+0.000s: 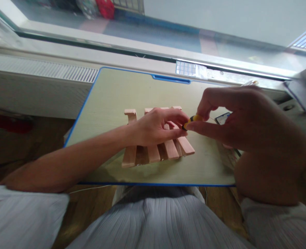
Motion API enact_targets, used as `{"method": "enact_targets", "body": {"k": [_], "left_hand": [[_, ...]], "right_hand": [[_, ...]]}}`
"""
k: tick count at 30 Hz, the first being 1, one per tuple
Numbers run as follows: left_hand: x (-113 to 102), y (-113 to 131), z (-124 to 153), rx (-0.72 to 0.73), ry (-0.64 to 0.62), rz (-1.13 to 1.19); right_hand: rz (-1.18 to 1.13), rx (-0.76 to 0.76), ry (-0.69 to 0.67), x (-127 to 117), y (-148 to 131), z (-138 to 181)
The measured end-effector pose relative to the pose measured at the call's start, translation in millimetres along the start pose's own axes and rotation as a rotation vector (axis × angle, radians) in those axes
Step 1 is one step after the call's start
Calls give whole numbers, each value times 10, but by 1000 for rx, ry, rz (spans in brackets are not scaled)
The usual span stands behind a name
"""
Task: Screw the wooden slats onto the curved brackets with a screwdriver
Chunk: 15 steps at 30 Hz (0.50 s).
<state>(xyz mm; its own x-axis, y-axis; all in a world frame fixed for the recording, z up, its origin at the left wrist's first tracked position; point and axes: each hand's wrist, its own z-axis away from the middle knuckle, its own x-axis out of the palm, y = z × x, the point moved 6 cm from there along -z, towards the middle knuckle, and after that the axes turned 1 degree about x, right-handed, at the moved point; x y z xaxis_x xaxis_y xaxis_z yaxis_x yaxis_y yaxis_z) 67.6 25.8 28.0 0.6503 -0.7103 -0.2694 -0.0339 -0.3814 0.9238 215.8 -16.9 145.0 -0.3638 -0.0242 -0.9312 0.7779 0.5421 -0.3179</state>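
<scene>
On the table point(103, 100) we see wooden slats point(153, 154), our left hand point(154, 128) above them — whether it grips, we cannot tell — then a yellow-and-black handle point(195, 118) pinched by our right hand point(249, 119).

Right hand point(243, 117) pinches close beside curled left hand point(154, 128).

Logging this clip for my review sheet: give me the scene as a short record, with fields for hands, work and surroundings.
Right hand: pinches a yellow-and-black tool handle
Left hand: over the slatted wooden piece, fingertips at the handle's black end; contact there unclear
Surface: blue-edged tabletop, under the wooden piece
Past the right hand: smartphone, partly hidden
Background: white radiator, window
</scene>
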Motion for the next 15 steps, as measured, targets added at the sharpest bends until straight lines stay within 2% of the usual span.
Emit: {"method": "enact_targets", "body": {"k": [6,15], "left_hand": [[-7,-32,8,20,52,67],[2,-62,9,21,29,130]], "right_hand": [[22,12,11,12,16,-20],[-61,-71,-30,-37,-6,42]]}}
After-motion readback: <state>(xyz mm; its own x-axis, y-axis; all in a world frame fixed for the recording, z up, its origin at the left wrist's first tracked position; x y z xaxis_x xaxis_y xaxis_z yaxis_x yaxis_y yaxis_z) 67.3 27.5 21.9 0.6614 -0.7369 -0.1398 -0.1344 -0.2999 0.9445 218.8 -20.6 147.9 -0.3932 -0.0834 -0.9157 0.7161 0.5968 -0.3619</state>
